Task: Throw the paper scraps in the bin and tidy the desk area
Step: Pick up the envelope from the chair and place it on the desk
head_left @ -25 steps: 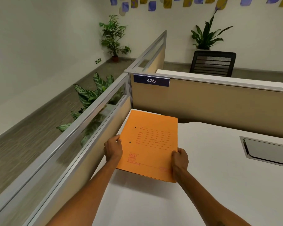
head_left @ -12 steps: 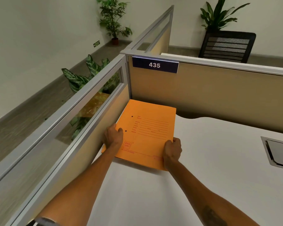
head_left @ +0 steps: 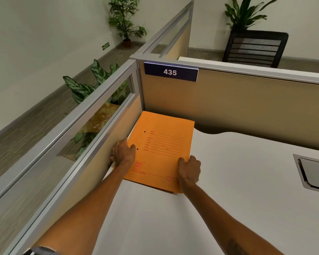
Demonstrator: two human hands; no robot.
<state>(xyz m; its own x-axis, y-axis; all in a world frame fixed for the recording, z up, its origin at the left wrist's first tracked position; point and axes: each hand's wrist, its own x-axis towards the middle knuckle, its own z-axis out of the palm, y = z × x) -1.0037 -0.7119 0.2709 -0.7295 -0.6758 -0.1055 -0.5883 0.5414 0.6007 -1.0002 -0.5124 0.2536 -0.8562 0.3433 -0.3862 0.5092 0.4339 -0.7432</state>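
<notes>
An orange paper file folder (head_left: 162, 144) with red printed lines lies in the far left corner of the white desk (head_left: 228, 190), its far edge against the beige partition. My left hand (head_left: 122, 153) grips its left edge beside the side partition. My right hand (head_left: 189, 170) grips its near right corner, thumb on top. No paper scraps or bin are in view.
Beige cubicle partitions (head_left: 247, 107) with glass tops close the desk at back and left; a blue "435" sign (head_left: 170, 72) hangs on the back one. A grey cable hatch (head_left: 313, 173) is set in the desk at right. Potted plants (head_left: 92, 85) and a black chair (head_left: 254, 48) stand beyond.
Both hands have carried the folder forward and down into the desk corner; it was raised above the desk and now rests flat against the partitions.
</notes>
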